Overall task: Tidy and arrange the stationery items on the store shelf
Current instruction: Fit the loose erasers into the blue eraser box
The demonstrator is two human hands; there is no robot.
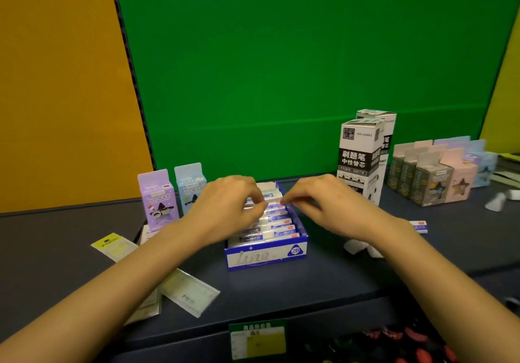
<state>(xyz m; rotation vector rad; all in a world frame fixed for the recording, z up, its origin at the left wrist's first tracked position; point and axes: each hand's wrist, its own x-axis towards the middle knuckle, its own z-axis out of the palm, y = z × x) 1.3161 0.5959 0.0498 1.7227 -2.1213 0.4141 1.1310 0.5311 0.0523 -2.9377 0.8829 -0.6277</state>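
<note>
Head cam first, and it's the only one. Erasers (pixel 277 226) lie crosswise in the blue display box (pixel 266 257) on the shelf (pixel 56 250), long axis left-to-right, packed front to back. Left hand (pixel 225 205) and right hand (pixel 318 202) meet over the rear rows, equally near. Their fingers are curled and seem to pinch the back eraser (pixel 272 194) from either end. Count: roughly seven boxed erasers showing, one loose eraser (pixel 419 226), two tall refill boxes (pixel 358 160).

Matt printed cardboard tray (pixel 264 257) holds glossy film-wrapped packs (pixel 278 223). At 7 o'clock, clear shiny plastic sleeves (pixel 194 293) lie on the smooth, matt shelf (pixel 56 250).
</note>
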